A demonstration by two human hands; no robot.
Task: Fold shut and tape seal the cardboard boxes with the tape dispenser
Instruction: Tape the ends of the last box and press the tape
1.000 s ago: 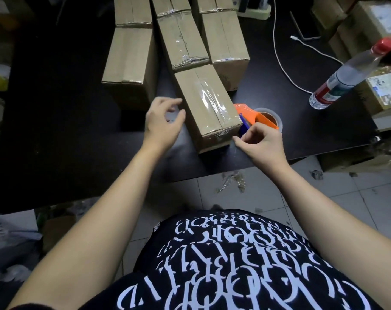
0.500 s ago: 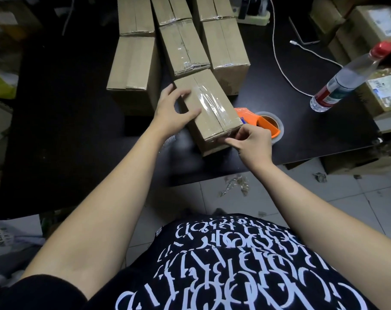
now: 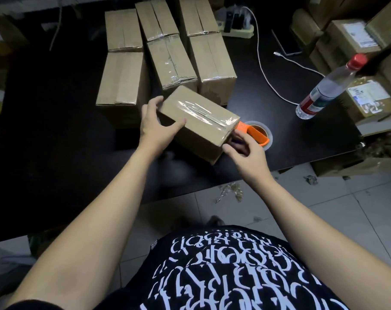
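Observation:
A small cardboard box (image 3: pixel 203 128) with clear tape along its top seam lies askew on the black table (image 3: pixel 56 135), its long axis running from upper left to lower right. My left hand (image 3: pixel 155 125) grips its left end, thumb on the near side. My right hand (image 3: pixel 246 153) presses against its right end face, fingers curled at the taped edge. The orange tape dispenser (image 3: pixel 255 133) with its tape roll rests on the table just behind my right hand, untouched.
Several taped boxes (image 3: pixel 174 63) stand in rows behind. A water bottle (image 3: pixel 328 86) with a red cap leans at the right, near a white cable (image 3: pixel 264 70), a power strip (image 3: pixel 237 30) and stacked parcels (image 3: pixel 364 95). The table edge runs just below my right wrist.
The box has turned clockwise and tipped toward me. My left hand slid from its top to its left end; my right hand stays at the right end.

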